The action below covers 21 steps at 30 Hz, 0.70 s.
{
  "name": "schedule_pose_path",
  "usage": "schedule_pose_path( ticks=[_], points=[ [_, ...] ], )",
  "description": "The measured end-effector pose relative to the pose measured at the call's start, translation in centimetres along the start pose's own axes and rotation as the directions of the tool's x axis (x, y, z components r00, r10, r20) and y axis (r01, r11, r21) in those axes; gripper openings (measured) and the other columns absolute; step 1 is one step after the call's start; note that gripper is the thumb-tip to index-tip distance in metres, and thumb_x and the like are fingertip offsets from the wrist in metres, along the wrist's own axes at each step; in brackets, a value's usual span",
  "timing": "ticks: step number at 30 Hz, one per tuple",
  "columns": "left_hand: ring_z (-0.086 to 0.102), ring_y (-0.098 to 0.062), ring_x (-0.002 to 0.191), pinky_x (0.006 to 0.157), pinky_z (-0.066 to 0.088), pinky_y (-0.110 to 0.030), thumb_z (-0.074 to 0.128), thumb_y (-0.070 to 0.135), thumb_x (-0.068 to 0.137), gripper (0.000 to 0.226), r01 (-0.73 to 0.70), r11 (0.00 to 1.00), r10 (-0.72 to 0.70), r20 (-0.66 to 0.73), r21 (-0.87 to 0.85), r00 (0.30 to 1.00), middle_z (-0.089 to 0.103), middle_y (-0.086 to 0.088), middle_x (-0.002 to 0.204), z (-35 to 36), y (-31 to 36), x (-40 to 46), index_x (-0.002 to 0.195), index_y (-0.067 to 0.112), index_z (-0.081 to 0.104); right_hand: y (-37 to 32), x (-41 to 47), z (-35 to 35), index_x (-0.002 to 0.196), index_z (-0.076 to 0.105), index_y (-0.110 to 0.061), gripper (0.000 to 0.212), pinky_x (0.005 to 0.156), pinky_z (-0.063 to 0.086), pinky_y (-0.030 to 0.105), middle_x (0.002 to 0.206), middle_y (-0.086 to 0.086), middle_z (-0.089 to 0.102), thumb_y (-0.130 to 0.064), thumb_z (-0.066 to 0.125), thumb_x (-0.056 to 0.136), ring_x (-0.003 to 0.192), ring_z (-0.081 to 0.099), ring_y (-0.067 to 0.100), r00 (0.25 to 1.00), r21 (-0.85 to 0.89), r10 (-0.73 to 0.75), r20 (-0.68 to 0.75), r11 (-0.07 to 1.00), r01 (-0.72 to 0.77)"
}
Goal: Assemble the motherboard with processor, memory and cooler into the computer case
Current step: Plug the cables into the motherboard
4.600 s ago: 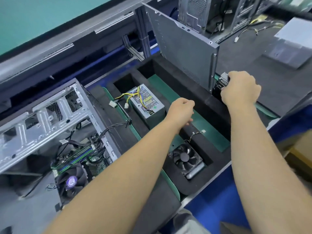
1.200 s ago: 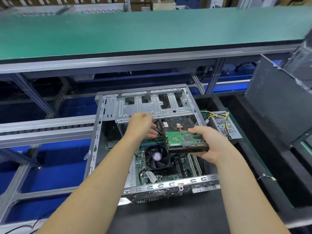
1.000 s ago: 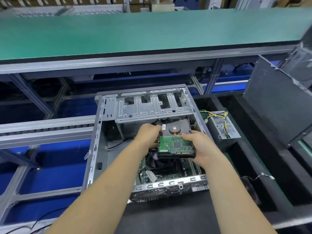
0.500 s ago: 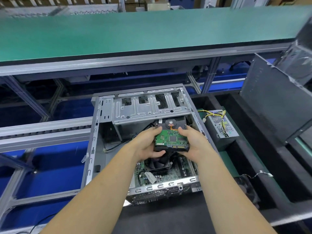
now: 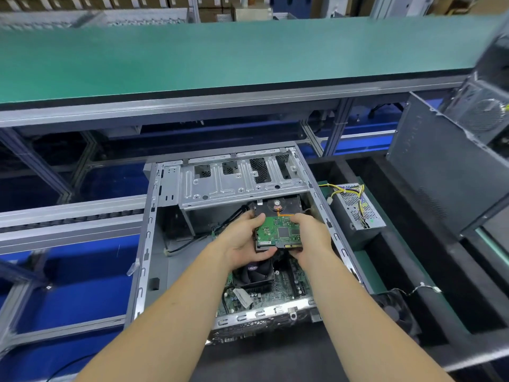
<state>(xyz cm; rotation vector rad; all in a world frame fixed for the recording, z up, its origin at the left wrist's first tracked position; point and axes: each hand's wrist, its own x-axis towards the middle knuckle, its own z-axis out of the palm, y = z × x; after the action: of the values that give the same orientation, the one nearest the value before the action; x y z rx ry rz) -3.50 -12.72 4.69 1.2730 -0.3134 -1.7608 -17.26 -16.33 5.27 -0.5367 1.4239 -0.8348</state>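
Note:
An open grey computer case lies on its side in front of me. Inside it sits the motherboard with a black cooler fan. A hard drive, green circuit board facing up, is held over the board. Its far end reaches under the silver drive cage. My left hand grips the drive's left side, thumb at the near corner. My right hand grips its right side.
A silver power supply with yellow and black wires sits in a black foam tray to the right. A loose case fan lies nearer in that tray. A grey side panel stands at far right. A green conveyor runs behind.
I carried the hard drive from the right-hand tray to the case. Both hands took hold of it and pushed it away from me, further under the drive cage.

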Motion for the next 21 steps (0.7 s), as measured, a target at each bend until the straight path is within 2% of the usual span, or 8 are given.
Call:
schedule_pose_path(
  ticks=[3, 7, 12, 13, 15, 17, 19, 21],
  points=[
    [0.070, -0.026, 0.088, 0.070, 0.057, -0.042, 0.056, 0.023, 0.101, 0.010, 0.019, 1.000, -0.019, 0.005, -0.012, 1.000, 0.071, -0.004, 0.101, 0.1, 0.1, 0.1, 0.112, 0.023, 0.056, 0.3, -0.1, -0.3, 0.095, 0.063, -0.014, 0.007, 0.066, 0.051, 0.035, 0.088, 0.008, 0.067, -0.014, 0.065, 0.088, 0.074, 0.064, 0.025, 0.999, 0.063, 0.046, -0.021, 0.997, -0.044],
    [0.067, -0.031, 0.095, 0.066, 0.057, -0.041, 0.057, 0.022, 0.101, 0.014, 0.041, 0.997, -0.041, -0.001, -0.061, 0.999, 0.070, -0.008, 0.104, 0.8, 0.4, 0.5, 0.115, 0.021, 0.054, 0.3, -0.2, -0.1, 0.091, 0.066, -0.015, 0.004, 0.067, 0.053, 0.035, 0.089, 0.007, 0.068, -0.014, 0.069, 0.088, 0.076, 0.065, 0.023, 0.994, 0.185, 0.066, -0.089, 0.982, -0.049],
    [0.065, -0.036, 0.099, 0.064, 0.058, -0.042, 0.054, 0.017, 0.102, 0.010, 0.024, 0.984, -0.028, -0.018, -0.175, 0.999, 0.066, -0.017, 0.116, 2.1, 0.8, 1.3, 0.111, 0.014, 0.049, 0.1, -0.4, 0.1, 0.119, 0.066, -0.008, 0.028, 0.067, 0.054, 0.030, 0.111, 0.015, 0.071, -0.006, 0.066, 0.091, 0.087, 0.068, 0.024, 0.994, 0.425, 0.100, -0.049, 0.903, -0.070],
    [0.065, -0.036, 0.099, 0.063, 0.059, -0.042, 0.053, 0.015, 0.102, 0.011, 0.010, 0.980, -0.014, -0.017, -0.201, 1.000, 0.065, -0.019, 0.118, 2.3, 0.9, 1.5, 0.113, 0.012, 0.050, 0.2, -0.3, 0.1, 0.120, 0.064, -0.005, 0.028, 0.068, 0.055, 0.029, 0.115, 0.016, 0.069, -0.004, 0.065, 0.092, 0.090, 0.068, 0.024, 0.994, 0.465, 0.102, -0.039, 0.882, -0.073],
    [0.064, -0.035, 0.098, 0.062, 0.060, -0.040, 0.053, 0.008, 0.101, 0.016, -0.012, 0.967, 0.002, -0.037, -0.253, 0.999, 0.062, -0.021, 0.122, 2.8, 1.1, 1.9, 0.116, 0.005, 0.052, 0.2, -0.1, 0.1, 0.115, 0.062, 0.001, 0.021, 0.082, 0.056, 0.030, 0.120, 0.019, 0.066, -0.002, 0.062, 0.094, 0.102, 0.066, 0.025, 0.995, 0.514, 0.094, -0.015, 0.855, -0.073],
    [0.061, -0.035, 0.104, 0.064, 0.060, -0.037, 0.053, -0.001, 0.096, 0.020, -0.058, 0.950, 0.031, -0.089, -0.308, 0.996, 0.055, -0.023, 0.129, 3.2, 1.3, 2.3, 0.116, -0.002, 0.053, 0.2, 0.1, 0.4, 0.105, 0.060, 0.001, 0.011, 0.090, 0.055, 0.033, 0.118, 0.020, 0.063, -0.006, 0.060, 0.097, 0.107, 0.064, 0.026, 0.997, 0.485, 0.072, 0.026, 0.871, -0.076],
    [0.057, -0.036, 0.109, 0.070, 0.059, -0.034, 0.052, -0.008, 0.092, 0.026, -0.108, 0.930, 0.064, -0.134, -0.352, 0.989, 0.049, -0.024, 0.133, 3.4, 1.5, 2.6, 0.117, -0.004, 0.052, 0.2, 0.5, 0.9, 0.093, 0.060, -0.004, 0.011, 0.076, 0.058, 0.032, 0.106, 0.019, 0.067, -0.013, 0.060, 0.100, 0.093, 0.068, 0.026, 0.999, 0.361, 0.037, 0.030, 0.932, -0.045],
    [0.058, -0.036, 0.107, 0.071, 0.059, -0.032, 0.052, -0.012, 0.090, 0.023, -0.137, 0.926, 0.090, -0.147, -0.352, 0.985, 0.048, -0.023, 0.127, 3.4, 1.7, 2.8, 0.113, -0.005, 0.052, 0.0, 0.9, 1.3, 0.092, 0.061, -0.006, 0.015, 0.065, 0.059, 0.029, 0.100, 0.019, 0.068, -0.018, 0.059, 0.101, 0.085, 0.071, 0.025, 1.000, 0.264, -0.013, 0.008, 0.965, 0.011]
  ],
)
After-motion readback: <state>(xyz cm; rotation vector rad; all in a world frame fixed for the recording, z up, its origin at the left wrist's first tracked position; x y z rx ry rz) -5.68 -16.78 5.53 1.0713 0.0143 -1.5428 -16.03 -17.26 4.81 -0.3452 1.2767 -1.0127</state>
